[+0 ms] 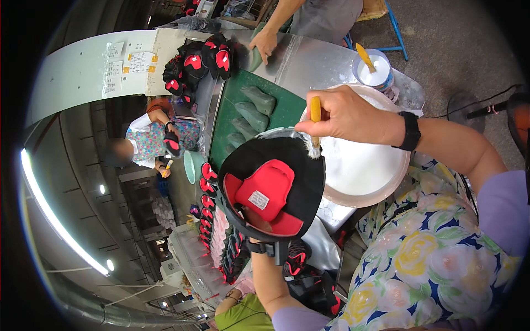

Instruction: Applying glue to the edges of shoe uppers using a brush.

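Observation:
My left hand [255, 218] is tucked inside a black and red shoe upper [270, 185] and holds it up, opening toward me. My right hand [345, 115] grips a yellow-handled brush [315, 118], its bristles touching the upper's far black edge. Just behind the brush sits a round pan of white glue [364, 165]. A black watch [411, 131] is on my right wrist.
A green belt [287, 107] carries several grey-green shoe lasts [258, 99]. More black and red uppers [201, 63] are piled at the belt's far left. A white pot with a second brush [374, 69] stands behind the pan. Another person's hand [265, 44] rests at the belt's far end.

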`<action>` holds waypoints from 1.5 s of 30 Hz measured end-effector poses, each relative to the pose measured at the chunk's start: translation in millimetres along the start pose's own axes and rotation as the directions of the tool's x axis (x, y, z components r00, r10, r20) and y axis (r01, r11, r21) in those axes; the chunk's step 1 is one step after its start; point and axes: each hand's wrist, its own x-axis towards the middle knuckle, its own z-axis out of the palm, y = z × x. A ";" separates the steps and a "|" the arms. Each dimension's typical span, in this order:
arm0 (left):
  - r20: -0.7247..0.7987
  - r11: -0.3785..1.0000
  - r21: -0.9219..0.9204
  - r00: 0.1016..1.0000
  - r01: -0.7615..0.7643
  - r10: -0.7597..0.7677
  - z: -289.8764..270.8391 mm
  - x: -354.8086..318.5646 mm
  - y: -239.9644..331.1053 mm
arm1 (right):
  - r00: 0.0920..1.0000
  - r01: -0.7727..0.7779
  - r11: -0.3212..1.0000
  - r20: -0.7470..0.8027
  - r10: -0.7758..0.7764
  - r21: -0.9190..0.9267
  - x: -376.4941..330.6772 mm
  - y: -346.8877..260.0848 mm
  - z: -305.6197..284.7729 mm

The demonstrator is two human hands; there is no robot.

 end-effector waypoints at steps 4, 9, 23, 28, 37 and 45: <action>0.044 0.993 -0.117 0.999 -0.008 0.013 21.3 -13.2 -11.5 | 0.979 -0.186 0.978 -0.064 0.192 0.092 -13.7 1.2 11.8; 0.063 0.964 -0.263 0.997 -0.034 0.052 35.6 -4.6 -7.0 | 0.902 -0.419 0.840 0.050 0.429 0.346 -32.9 -7.1 33.0; 0.031 0.864 0.442 0.967 -0.241 0.254 5.1 10.0 86.8 | 0.983 0.173 0.966 0.022 -0.180 0.194 -33.6 -0.8 -5.1; 0.076 0.869 0.406 0.958 -0.281 0.275 44.7 -59.5 54.3 | 0.632 0.765 0.609 -0.065 -0.772 0.209 -19.3 -20.1 29.3; 0.127 0.939 0.303 0.984 -0.160 0.126 29.0 -59.7 28.1 | 0.794 0.590 0.807 0.158 -0.587 0.029 -6.5 0.1 30.3; 0.081 0.959 0.266 0.993 -0.102 0.084 -19.1 -47.0 8.5 | 0.903 -0.089 0.994 0.416 0.104 -0.055 -17.3 3.4 2.6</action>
